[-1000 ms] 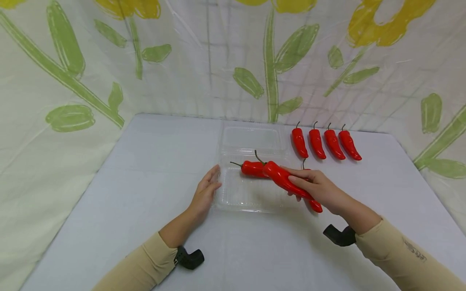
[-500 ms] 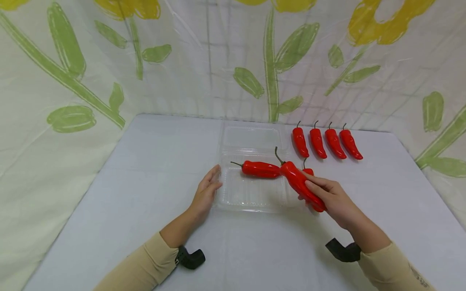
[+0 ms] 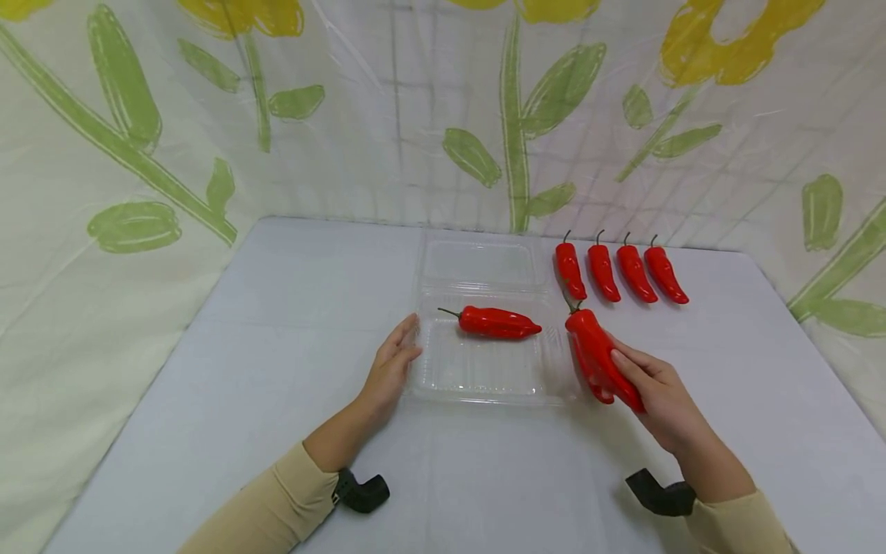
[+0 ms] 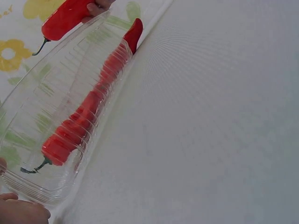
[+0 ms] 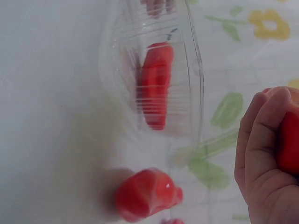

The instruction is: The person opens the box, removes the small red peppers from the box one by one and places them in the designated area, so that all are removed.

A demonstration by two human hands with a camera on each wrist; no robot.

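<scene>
My right hand [image 3: 654,396] grips a red chili pepper [image 3: 597,346] from its lower end, stem pointing away, just right of the clear plastic container [image 3: 477,401]. Behind it, another red chili pepper [image 3: 599,395] lies on the table, partly hidden. Inside the container's base, one red chili pepper [image 3: 494,323] lies crosswise with its green stem to the left. My left hand [image 3: 389,377] rests at the base's left side, fingers extended along the rim. In the left wrist view, the held chili pepper [image 4: 65,21] shows beyond the container wall.
The container's clear lid [image 3: 479,263] lies folded back, away from me. Several more red chili peppers [image 3: 631,273] stand in a row at the back right of the white-covered table [image 3: 304,308]. Behind the table hangs a flower-patterned curtain [image 3: 360,138].
The right hand has moved right and toward me with its chili pepper, from over the container to beside it, uncovering the pepper inside. My left hand has stayed in place.
</scene>
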